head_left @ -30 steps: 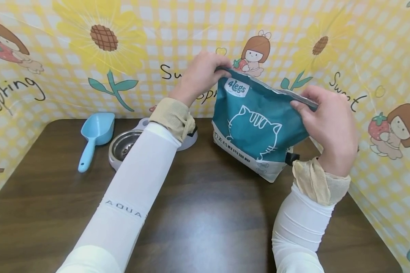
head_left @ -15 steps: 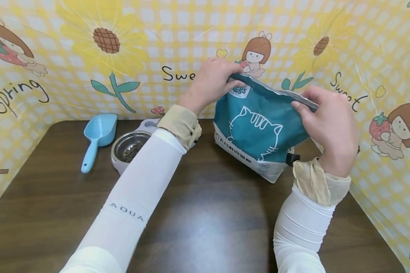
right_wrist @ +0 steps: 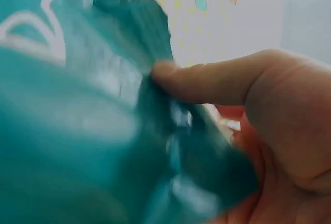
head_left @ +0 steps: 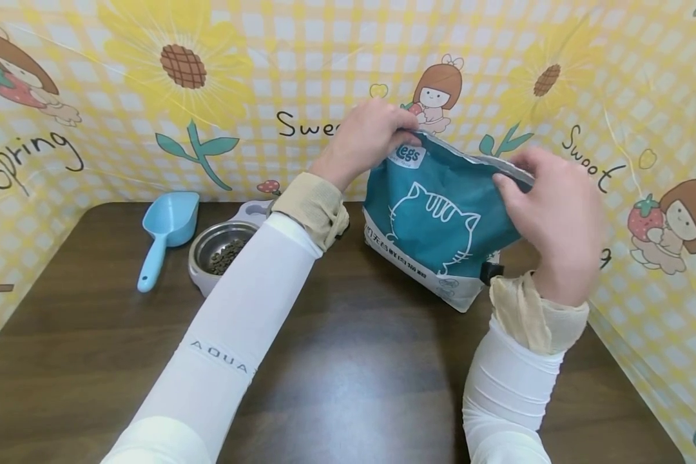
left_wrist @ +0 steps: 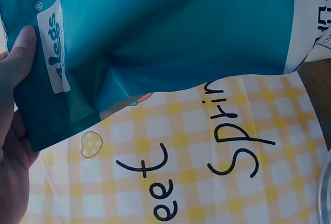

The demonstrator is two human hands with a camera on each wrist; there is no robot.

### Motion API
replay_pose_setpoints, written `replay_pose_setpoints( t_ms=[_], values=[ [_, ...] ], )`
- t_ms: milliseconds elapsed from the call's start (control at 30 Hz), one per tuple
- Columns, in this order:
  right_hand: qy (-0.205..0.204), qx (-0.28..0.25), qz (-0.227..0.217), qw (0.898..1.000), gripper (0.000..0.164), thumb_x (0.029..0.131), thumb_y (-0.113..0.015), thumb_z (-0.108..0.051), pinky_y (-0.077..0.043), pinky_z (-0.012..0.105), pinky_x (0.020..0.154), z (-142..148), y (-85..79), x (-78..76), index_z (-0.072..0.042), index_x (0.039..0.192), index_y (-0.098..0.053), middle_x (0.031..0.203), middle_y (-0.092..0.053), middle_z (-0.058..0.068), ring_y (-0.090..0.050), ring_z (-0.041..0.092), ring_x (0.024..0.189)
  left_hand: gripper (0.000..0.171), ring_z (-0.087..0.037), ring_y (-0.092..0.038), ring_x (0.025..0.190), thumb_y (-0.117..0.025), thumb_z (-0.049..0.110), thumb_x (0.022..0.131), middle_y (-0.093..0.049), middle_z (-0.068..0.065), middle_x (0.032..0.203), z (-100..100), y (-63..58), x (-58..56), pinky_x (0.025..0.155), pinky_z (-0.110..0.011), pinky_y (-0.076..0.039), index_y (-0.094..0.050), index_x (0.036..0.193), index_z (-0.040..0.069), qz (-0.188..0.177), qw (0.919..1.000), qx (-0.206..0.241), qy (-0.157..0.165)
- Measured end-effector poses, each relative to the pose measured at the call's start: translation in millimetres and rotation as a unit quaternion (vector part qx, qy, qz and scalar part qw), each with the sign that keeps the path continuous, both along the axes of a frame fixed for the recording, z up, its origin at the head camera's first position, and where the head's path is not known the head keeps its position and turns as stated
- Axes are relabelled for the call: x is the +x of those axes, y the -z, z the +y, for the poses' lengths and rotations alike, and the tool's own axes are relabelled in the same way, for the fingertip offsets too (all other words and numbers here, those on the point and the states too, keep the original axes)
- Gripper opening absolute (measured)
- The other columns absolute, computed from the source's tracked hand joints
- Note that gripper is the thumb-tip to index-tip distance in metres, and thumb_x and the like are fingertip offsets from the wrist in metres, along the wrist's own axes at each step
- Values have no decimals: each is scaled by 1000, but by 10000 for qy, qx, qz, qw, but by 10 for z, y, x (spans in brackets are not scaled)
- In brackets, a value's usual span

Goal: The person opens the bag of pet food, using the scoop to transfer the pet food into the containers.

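Note:
A teal and white pet food bag with a white cat outline stands on the dark wooden table, its top edge raised. My left hand pinches the top left corner, thumb in front beside the logo; the left wrist view shows the same thumb on the teal film. At the other end of the top edge, my right hand grips the bag between thumb and fingers. In the right wrist view the right thumb presses the crumpled corner, which is blurred. The bag's inside is hidden.
A light blue scoop lies at the back left of the table. Beside it is a steel bowl in a pale holder, with brown kibble, partly covered by my left arm. A patterned yellow cloth hangs behind.
My left hand has shifted right and slightly down along with the bag's left corner, uncovering more of the bowl. My right hand stays on its corner, with only a slight shift.

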State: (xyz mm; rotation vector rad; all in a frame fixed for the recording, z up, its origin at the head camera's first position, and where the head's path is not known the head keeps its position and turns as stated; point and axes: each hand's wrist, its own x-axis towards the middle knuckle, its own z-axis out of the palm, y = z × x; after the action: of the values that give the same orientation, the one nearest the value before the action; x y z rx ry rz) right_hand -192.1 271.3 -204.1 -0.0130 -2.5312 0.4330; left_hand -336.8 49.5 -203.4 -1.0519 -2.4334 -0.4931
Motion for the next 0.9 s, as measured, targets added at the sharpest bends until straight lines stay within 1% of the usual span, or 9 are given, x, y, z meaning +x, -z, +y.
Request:
replay_pose_setpoints(
  t_ms=[67,167,233,300,400,500,733,800,900],
  values=[
    [224,164,81,9996,35,94,-61,-30,-44,56,79,-127,-11,-12,-2,114,-67,111,-71,22,-59,40,95,24,-12,-64,86,-64,35,94,-76,0,103,11,3,3,79,-31,-54,-77,106,17,-72,10000,-36,46],
    [405,481,306,9976,31,92,-65,-23,-36,57,97,-344,0,-69,0,112,-67,110,-71,23,-60,41,99,25,-13,-64,92,-62,34,95,-75,2,107,17,19,8,84,-34,-53,-74,111,19,-83,9997,-13,238],
    [363,707,337,9963,29,93,-67,-22,-30,57,102,-475,22,-115,0,110,-68,108,-71,22,-60,40,100,27,-13,-64,93,-62,35,95,-74,3,108,12,37,7,83,-34,-53,-74,114,20,2,9992,57,389],
    [302,774,422,9957,26,94,-66,-23,-29,56,102,-581,51,-167,-1,108,-69,104,-72,21,-61,40,99,28,-13,-64,91,-62,37,94,-75,3,106,11,55,9,81,-33,-54,-74,113,20,131,9983,122,557],
    [176,760,597,9952,26,98,-62,-25,-32,55,99,-675,85,-252,-2,107,-71,96,-73,20,-62,38,92,29,-11,-65,89,-62,38,94,-76,3,105,34,72,13,81,-32,-54,-74,112,18,345,9953,165,888],
    [199,717,874,9934,27,98,-60,-24,-35,53,92,-687,99,-326,-3,105,-74,91,-75,19,-64,36,85,28,-10,-65,87,-60,36,96,-76,3,102,74,75,26,80,-31,-55,-74,108,16,491,9922,197,1132],
    [131,490,1216,9913,29,99,-59,-27,-34,50,72,-628,121,-390,-5,93,-78,75,-73,20,-63,35,72,26,-14,-58,70,-57,35,99,-71,2,87,120,77,57,62,-30,-47,-73,97,14,579,9928,249,1020],
    [147,498,1230,9911,29,99,-59,-27,-35,50,69,-622,124,-389,-5,90,-77,72,-72,20,-62,36,69,27,-13,-58,71,-57,36,99,-72,2,88,122,76,64,63,-30,-48,-73,98,15,525,9934,200,1003],
    [173,474,1107,9926,30,99,-59,-28,-37,50,70,-613,118,-380,-6,95,-78,76,-74,20,-63,35,71,28,-12,-59,77,-57,39,98,-71,3,91,129,76,64,68,-31,-49,-71,103,15,413,9946,12,954]
  ],
)
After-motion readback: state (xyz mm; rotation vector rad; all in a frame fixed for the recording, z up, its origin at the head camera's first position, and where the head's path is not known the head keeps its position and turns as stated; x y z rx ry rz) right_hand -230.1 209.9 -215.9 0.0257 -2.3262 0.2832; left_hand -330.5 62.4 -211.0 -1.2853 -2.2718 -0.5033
